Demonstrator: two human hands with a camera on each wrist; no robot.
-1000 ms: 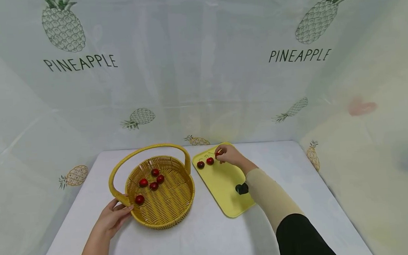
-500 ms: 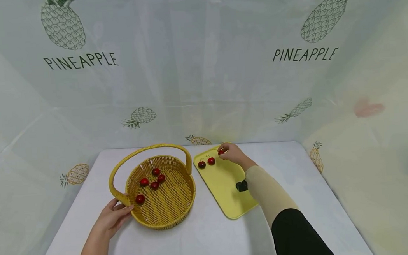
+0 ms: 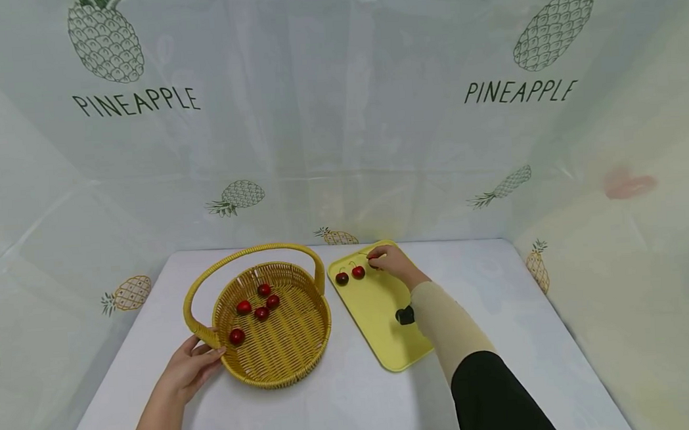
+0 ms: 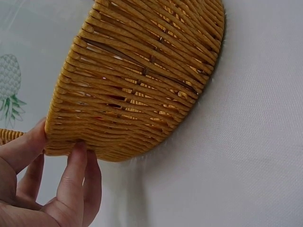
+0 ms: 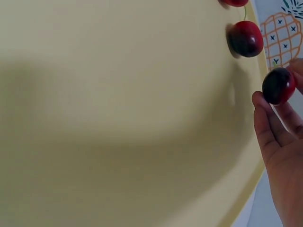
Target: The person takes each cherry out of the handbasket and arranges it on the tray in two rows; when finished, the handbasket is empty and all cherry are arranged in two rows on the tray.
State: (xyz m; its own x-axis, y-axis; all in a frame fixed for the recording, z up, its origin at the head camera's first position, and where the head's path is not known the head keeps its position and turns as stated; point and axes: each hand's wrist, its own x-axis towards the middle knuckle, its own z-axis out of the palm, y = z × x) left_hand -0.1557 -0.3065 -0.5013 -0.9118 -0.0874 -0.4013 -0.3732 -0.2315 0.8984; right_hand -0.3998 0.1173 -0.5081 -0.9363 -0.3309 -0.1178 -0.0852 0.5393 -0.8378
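My left hand point(image 3: 191, 367) grips the rim of a round yellow wicker basket point(image 3: 293, 346) near the foot of its tall handle; in the left wrist view the thumb and fingers pinch the woven wall point(image 4: 137, 94). Several red cherries point(image 3: 243, 307) lie inside the basket, toward its left and back. Over the far end of a yellow tray point(image 3: 387, 324), my right hand point(image 3: 393, 262) pinches a dark red cherry point(image 5: 278, 86) between thumb and fingers. Two more cherries point(image 3: 358, 272) with stems lie on the tray, left of that hand.
A white table point(image 3: 345, 412) bears the basket on the left and the tray on the right, with a narrow gap between them. Behind rises a pale curtain point(image 3: 326, 111) printed with pineapples. A black strap mount point(image 3: 406, 314) sits at the right wrist above the tray.
The cherry in my right hand has turned and shifted slightly, now mostly hidden by the fingers in the head view. My left hand and the basket hold still; the head view has drifted a little.
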